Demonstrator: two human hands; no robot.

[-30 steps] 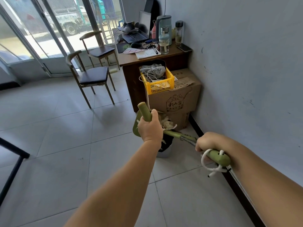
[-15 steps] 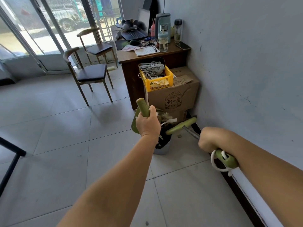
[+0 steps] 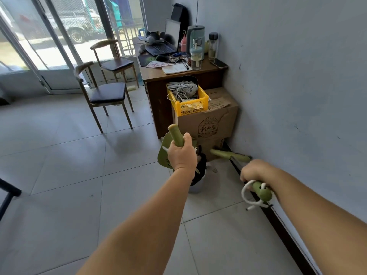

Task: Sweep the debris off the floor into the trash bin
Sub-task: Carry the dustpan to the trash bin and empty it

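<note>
My left hand [image 3: 181,154] grips the green handle of a dustpan [image 3: 163,153], tipped up over the small grey trash bin [image 3: 196,186] with a black liner. Most of the bin is hidden behind my left wrist. My right hand [image 3: 255,171] grips the green end of the broom handle [image 3: 262,192], where a white cord loop hangs. The broom's green head [image 3: 228,154] sits low by the wall, just right of the bin. A small scrap of debris [image 3: 214,170] lies on the tile beside the bin.
A cardboard box [image 3: 210,124] with a yellow crate [image 3: 188,101] on top stands right behind the bin, against a cluttered wooden desk [image 3: 158,76]. Two chairs [image 3: 105,92] stand at the left. The wall [image 3: 297,96] and dark baseboard [image 3: 282,225] run along the right.
The broom head has swung from over the bin to the right and down toward the wall, and my right hand has drawn back. My left hand still holds the dustpan over the bin.
</note>
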